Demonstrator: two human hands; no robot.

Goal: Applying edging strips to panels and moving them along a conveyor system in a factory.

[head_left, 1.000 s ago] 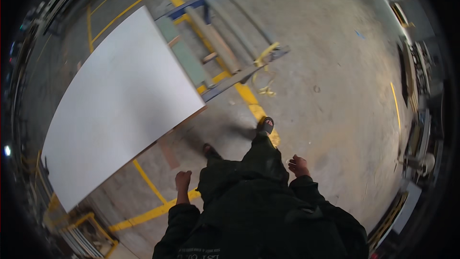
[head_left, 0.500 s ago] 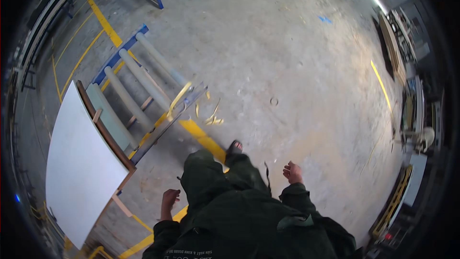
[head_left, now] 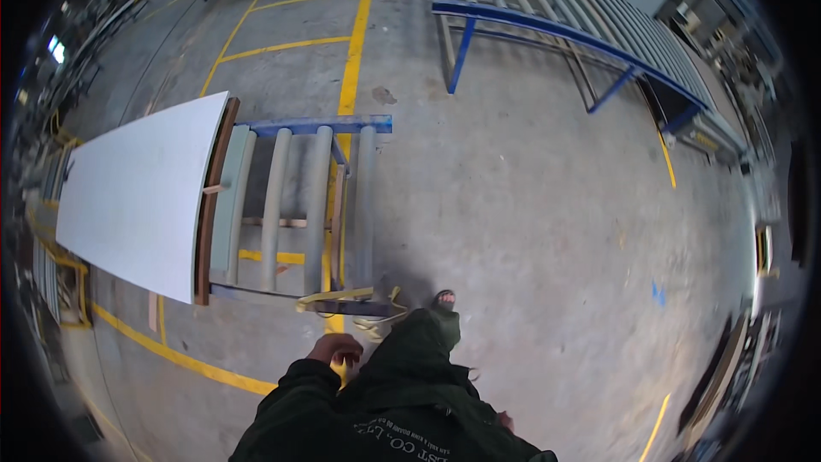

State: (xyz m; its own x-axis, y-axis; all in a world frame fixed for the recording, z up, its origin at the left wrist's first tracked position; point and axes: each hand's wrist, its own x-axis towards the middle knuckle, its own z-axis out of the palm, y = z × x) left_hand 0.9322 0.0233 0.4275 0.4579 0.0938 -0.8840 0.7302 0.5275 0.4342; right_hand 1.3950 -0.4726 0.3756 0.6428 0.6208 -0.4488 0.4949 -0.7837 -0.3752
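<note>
My left hand (head_left: 336, 348) hangs low in front of my left side, its fingers loosely bent with a gap, and nothing shows in it. Just beyond it, yellow strapping strips (head_left: 346, 298) lie across the near end of a roller stand with blue rails (head_left: 286, 126). Only a small part of my right hand (head_left: 505, 420) shows beside my dark green jacket; its fingers are hidden. A large white panel (head_left: 141, 197) lies on the stand's left part, over a brown board edge (head_left: 215, 205) and a pale green sheet (head_left: 229, 214).
A long roller conveyor (head_left: 547, 21) on blue legs stands at the far right. Yellow lines (head_left: 351, 77) mark the concrete floor. A blue scrap (head_left: 658, 293) lies to the right, with stacked boards (head_left: 718, 376) near the right rim. My sandalled foot (head_left: 445, 298) is beside the stand.
My view has turned left, so the roller stand now lies straight across and the long conveyor has come into sight. My right hand has mostly dropped from view behind my jacket.
</note>
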